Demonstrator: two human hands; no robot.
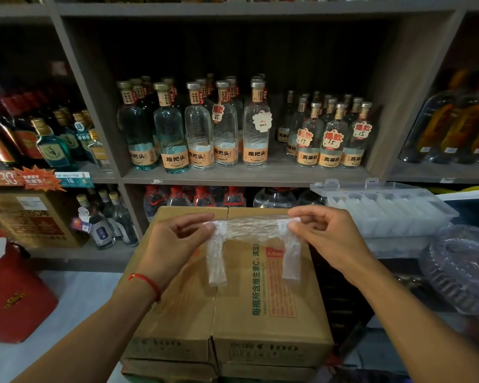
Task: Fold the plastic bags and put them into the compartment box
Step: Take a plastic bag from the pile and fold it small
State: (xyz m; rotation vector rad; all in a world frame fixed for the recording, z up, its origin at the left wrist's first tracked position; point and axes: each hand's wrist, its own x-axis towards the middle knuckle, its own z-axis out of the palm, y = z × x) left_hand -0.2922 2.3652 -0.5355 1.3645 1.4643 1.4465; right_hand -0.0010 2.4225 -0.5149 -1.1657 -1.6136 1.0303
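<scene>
The plastic bag (251, 227) is pinched taut by left hand (174, 244) and right hand (327, 239) above the carton (260, 313); edges should be aligned before creasing.

left hand (174, 241): raised, pinching | right hand (327, 233): raised, pinching

A closed cardboard carton (260, 308) with green and orange print sits on top of other cartons (177, 369). To its right, the clear compartment box (385, 214) rests on a grey ledge (393, 246). Behind the carton, a grey shelf (246, 174) carries rows of clear glass bottles (256, 128) with orange labels. To the carton's left, a red box (11, 297) stands on the pale floor (80, 299).
</scene>
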